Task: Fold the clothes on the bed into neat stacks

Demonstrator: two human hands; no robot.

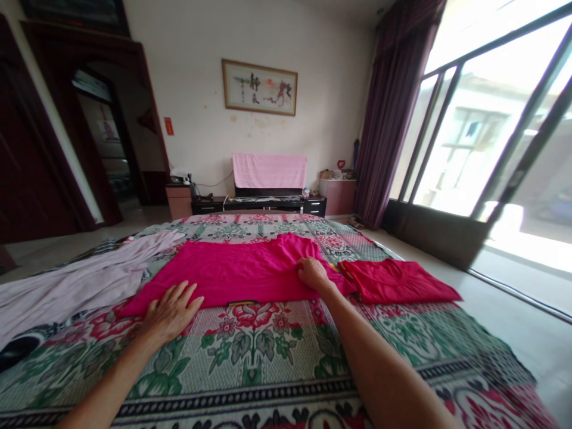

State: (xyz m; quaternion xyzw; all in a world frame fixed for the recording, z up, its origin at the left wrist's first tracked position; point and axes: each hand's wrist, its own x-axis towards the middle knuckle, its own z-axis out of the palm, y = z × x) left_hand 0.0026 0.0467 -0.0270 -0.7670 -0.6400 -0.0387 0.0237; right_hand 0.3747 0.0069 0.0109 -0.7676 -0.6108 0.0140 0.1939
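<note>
A bright pink shirt [232, 271] lies spread sideways on a flowered blanket [252, 342], folded into a long shape with a few creases at its right part. My left hand [172, 310] rests flat on the shirt's near left edge, fingers stretched and apart. Near the shirt's right end, my right hand [311, 274] has its fingers curled into the fabric; the fingertips are partly hidden. A small black and yellow strip shows at the shirt's near edge. Just to the right lies a folded red shirt [397, 281], close beside the pink one.
Pale crumpled clothing [84, 277] lies at the left, with a dark striped piece [27, 342] near it. Beyond the blanket stands a low black cabinet [210, 207] with a pink cloth [269, 171] draped over something on it. A glass door [465, 149] is at the right.
</note>
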